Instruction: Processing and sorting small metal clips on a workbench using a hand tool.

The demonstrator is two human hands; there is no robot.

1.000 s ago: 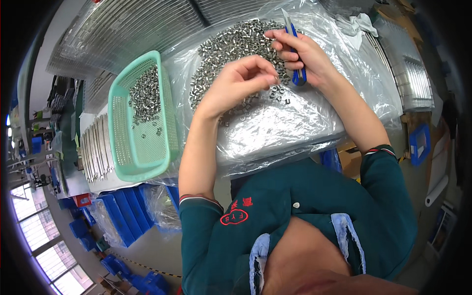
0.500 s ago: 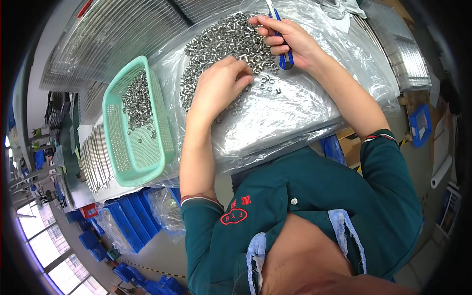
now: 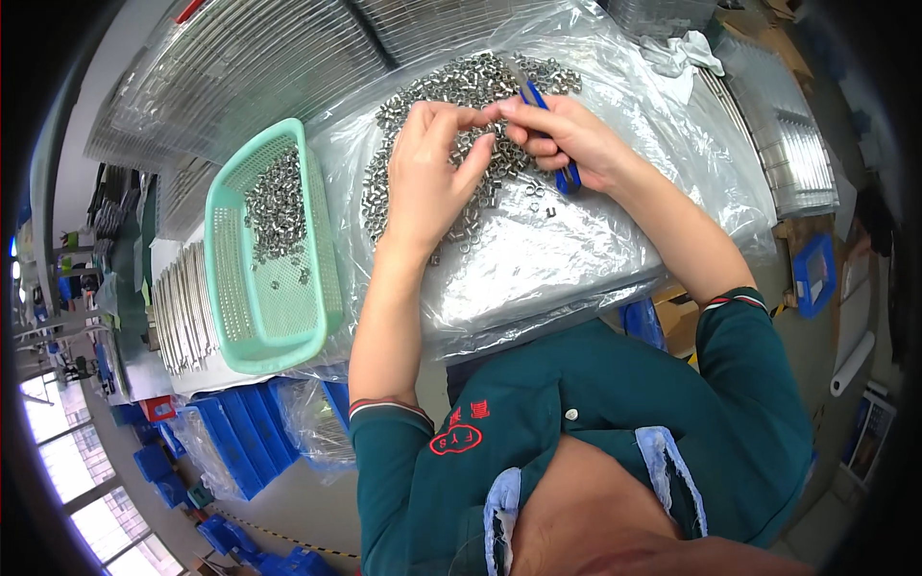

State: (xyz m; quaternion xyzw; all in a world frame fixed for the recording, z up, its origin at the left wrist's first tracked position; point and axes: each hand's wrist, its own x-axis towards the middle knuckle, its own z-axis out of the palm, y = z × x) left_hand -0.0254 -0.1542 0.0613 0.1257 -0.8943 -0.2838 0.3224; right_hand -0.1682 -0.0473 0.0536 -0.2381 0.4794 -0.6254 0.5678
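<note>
Blue cutter (image 3: 533,94) clasped in right hand (image 3: 583,144), presumably for readiness; left hand (image 3: 427,178) half-spread over near-left metal rings (image 3: 382,197), any pinch we cannot tell.

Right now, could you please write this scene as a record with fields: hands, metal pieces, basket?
Left hand: over the metal pieces, close to the right hand; whether it holds anything is unclear
Right hand: holds a blue knife, blade out
Metal pieces: small, loosely piled on clear plastic sheeting
Basket: green, left of the pile, similar pieces inside
</note>
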